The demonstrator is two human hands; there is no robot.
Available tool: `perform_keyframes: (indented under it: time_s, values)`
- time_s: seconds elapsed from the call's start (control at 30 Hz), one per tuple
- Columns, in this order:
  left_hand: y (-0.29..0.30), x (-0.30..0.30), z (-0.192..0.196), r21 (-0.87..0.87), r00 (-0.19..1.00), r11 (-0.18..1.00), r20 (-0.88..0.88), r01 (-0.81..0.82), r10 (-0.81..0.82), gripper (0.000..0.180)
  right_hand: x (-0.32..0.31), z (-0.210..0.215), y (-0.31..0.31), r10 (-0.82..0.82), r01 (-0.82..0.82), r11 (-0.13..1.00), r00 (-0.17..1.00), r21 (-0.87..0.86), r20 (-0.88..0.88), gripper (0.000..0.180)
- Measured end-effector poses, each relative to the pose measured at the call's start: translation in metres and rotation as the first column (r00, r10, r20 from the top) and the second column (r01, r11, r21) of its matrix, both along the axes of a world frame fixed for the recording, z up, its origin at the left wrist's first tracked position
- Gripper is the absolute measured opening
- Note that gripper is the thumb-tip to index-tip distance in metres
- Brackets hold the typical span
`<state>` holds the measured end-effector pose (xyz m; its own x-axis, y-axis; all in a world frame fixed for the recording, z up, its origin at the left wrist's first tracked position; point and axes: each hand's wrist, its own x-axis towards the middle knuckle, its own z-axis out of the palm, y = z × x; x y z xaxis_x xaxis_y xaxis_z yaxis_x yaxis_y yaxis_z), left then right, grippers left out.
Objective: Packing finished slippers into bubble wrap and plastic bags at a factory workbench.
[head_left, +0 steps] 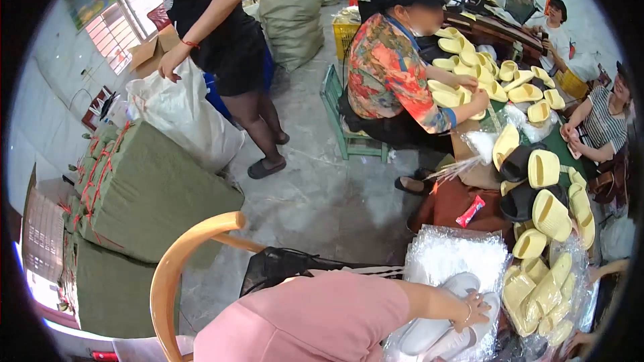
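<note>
**Left hand (476,312) hides part of grey slippers (421,335)**

It lies open on top. The slippers lie on shiny clear bags (453,251). The right hand is out of sight; its grip cannot be told. The pink shirt (295,322) is cut off below.

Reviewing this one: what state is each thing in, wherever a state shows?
Left hand: fingers spread, resting on grey slippers
Grey slippers: lying down, partly covered by hand
Clear plastic packaging: stacked flat
Lower-right yellow slippers: heaped, bagged
White sack: slumped
Green bales: stacked, tied
Cardboard box: flaps open
Red packet: lying flat; sealed or not, unclear
Green chair: occupied
</note>
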<state>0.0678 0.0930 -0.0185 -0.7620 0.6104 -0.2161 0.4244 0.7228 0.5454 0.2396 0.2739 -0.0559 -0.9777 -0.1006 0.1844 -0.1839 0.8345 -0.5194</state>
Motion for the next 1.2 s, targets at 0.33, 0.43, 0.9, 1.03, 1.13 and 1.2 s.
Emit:
perform_keyframes:
  time_s: [0.33, 0.43, 0.9, 1.03, 1.13, 1.2]
  values:
    - [-0.009, -0.01, -0.025, -0.028, 0.975, 0.999, -0.22, 0.028, -0.034, 0.091, 0.031, 0.023, 0.0, -0.296, 0.253, 0.943, 0.935, -0.216, -0.198, 0.016]
    - [-0.004, 0.006, -0.001, -0.076, 0.993, 0.996, -0.098, 0.054, -0.061, 0.089, 0.066, 0.031, 0.004, -0.561, 0.576, 0.802, 0.817, -0.157, 0.131, 0.013]
    - [-0.006, 0.0, 0.016, -0.296, 0.984, 0.955, -0.174, -0.01, -0.043, 0.089, 0.114, 0.006, 0.043, -0.765, 0.778, 0.574, 0.621, -0.257, 0.171, 0.014]
    - [-0.022, -0.001, 0.0, 0.002, 0.981, 0.997, -0.182, 0.073, -0.072, 0.084, 0.133, -0.021, 0.071, -0.656, 0.737, 0.399, 0.645, -0.545, 0.392, 0.032]
    - [-0.021, 0.001, -0.009, -0.07, 0.974, 0.996, -0.212, 0.063, -0.076, 0.087, 0.133, -0.011, 0.067, -0.656, 0.666, 0.746, 0.74, -0.02, 0.148, 0.033]
    - [0.002, 0.005, -0.004, -0.097, 0.99, 0.993, -0.112, 0.07, -0.08, 0.089, 0.141, 0.0, 0.065, -0.754, 0.775, 0.631, 0.62, -0.023, 0.218, 0.03]
